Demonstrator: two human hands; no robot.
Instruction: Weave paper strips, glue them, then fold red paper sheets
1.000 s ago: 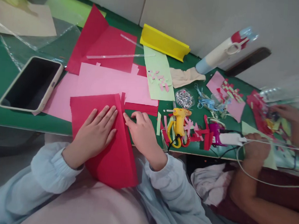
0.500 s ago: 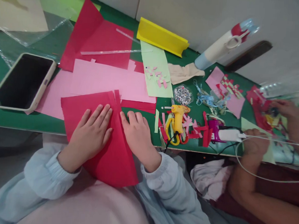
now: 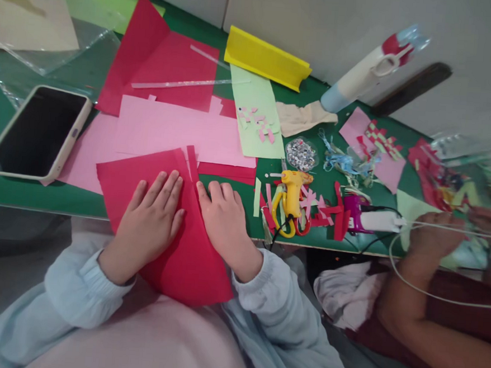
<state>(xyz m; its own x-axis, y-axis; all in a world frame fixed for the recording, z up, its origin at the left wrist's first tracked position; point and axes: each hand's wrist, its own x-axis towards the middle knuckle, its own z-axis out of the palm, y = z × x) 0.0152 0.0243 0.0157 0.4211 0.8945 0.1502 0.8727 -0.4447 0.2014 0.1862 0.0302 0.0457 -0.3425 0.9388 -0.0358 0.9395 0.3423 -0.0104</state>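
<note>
Basically, task sheet is the red sheet (image 3: 195,273), btwn both hands, far end on the table (image 3: 88,205), near end over the person's lap. L hand (image 3: 151,222) open, palm down flat on it, fingers together, thumb out a bit. R hand (image 3: 227,223) on its R edge, index tip at the fold strip (image 3: 192,163), other fingers part-curled; thumb hidden, can't tell if it pinches.

Clock pos. from red sheet:
- 10: phone (image 3: 38,130), screen up & dark, on the edge of the pink paper.
- 12: pink paper (image 3: 177,129), partly under red sheet; beyond it folded red card (image 3: 182,62) w/ clear strips on top.
- 1: yellow channel (image 3: 265,56) by the wall, green sheet (image 3: 252,142) w/ pink bits.
- 2: bead dish (image 3: 301,154), blue thread (image 3: 343,161); bottle (image 3: 353,82) farther out, tilted in view.
- Btwn 2 & 3: yellow glue gun (image 3: 293,193), on/near yellow-handled scissors (image 3: 276,208) & paper scraps.
- 3: purple item (image 3: 354,213) w/ white plug; co-worker's hands (image 3: 437,236) well beyond, blurry.
</note>
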